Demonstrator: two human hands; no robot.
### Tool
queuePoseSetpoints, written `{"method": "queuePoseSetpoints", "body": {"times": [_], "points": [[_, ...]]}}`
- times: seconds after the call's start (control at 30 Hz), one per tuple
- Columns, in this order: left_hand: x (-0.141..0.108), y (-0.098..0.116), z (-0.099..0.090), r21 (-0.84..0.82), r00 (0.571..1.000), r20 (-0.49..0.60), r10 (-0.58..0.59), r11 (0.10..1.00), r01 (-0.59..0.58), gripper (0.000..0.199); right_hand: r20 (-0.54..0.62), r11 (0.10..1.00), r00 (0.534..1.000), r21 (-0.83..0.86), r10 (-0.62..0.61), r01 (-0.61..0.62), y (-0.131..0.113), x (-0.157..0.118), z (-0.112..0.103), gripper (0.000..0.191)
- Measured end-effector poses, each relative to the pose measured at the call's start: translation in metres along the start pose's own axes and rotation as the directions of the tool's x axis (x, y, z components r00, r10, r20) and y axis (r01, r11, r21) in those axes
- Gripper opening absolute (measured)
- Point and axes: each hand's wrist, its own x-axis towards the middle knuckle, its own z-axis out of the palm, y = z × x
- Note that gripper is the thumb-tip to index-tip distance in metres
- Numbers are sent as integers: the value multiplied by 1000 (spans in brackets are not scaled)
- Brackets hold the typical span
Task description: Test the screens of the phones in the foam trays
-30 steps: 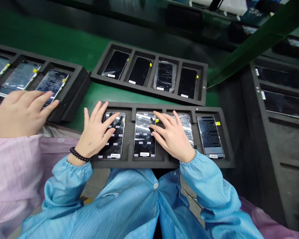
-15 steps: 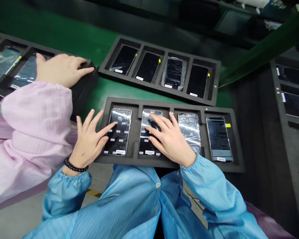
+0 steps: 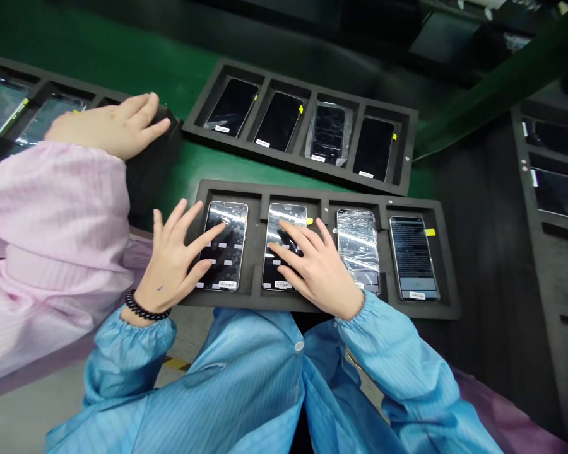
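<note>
A dark foam tray (image 3: 255,252) lies in front of me with smartphones in its compartments. Fingers spread, my left hand (image 3: 173,261) reaches over the leftmost smartphone (image 3: 231,252), its index fingertip on or just above the screen. My right hand (image 3: 317,268), also spread, is over the second smartphone (image 3: 274,277), with fingertips at its screen and the palm covering its right edge. Both screens show small light labels. To the right are a smartphone in crinkled clear film (image 3: 358,243) and a smartphone showing lines of text (image 3: 413,258).
Behind stands another foam tray (image 3: 303,161) of dark-screened phones with yellow tabs. At left, a co-worker's hand (image 3: 118,126) in a pink sleeve rests over a further phone tray (image 3: 23,69). More phones (image 3: 561,195) sit at far right, beyond a green post (image 3: 492,94).
My left index finger has moved up the leftmost phone's screen. My right hand has shifted slightly left and down over the second phone. The co-worker's hand has moved a little left.
</note>
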Motion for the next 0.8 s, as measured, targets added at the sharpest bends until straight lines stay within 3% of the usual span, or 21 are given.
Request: {"method": "queuePoseSetpoints", "body": {"times": [0.33,0.57,0.8], "points": [[-35,-5,-5,0,997,-66,-36,999,36,51,-38,998,998,-42,51,-53,7,-14,1,33],[-32,-4,-6,8,998,9,-61,998,61,50,-60,989,990,-72,128,-132,14,-32,-5,31],[-28,3,-7,9,998,-18,-62,998,62,46,-54,999,997,6,54,-54,4,-43,-7,30]]}}
